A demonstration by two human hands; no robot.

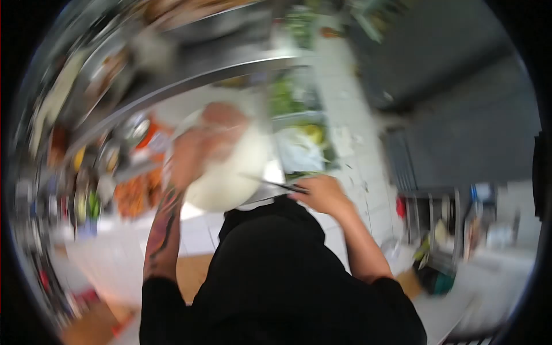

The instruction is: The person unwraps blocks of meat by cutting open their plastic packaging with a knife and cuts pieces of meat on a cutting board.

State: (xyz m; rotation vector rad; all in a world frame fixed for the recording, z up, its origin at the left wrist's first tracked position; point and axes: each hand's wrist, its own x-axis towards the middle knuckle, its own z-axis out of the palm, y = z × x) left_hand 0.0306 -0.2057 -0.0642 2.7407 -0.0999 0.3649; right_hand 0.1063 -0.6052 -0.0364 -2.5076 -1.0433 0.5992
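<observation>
A round white cutting board lies in front of me on the counter. A pale pink piece that looks like raw meat is at its far side, blurred. My left hand is over the board at the near edge of this piece; motion smears its fingers, so I cannot make out its grip. In my right hand, at the board's right edge, the fingers are wrapped round the handle of a knife. Its thin dark blade points left over the board.
A raised steel shelf runs behind the board. Orange chopped food and small containers stand at the left. Crates of greens and a white plastic bag are on the right, beside the tiled floor. A wire rack stands farther right.
</observation>
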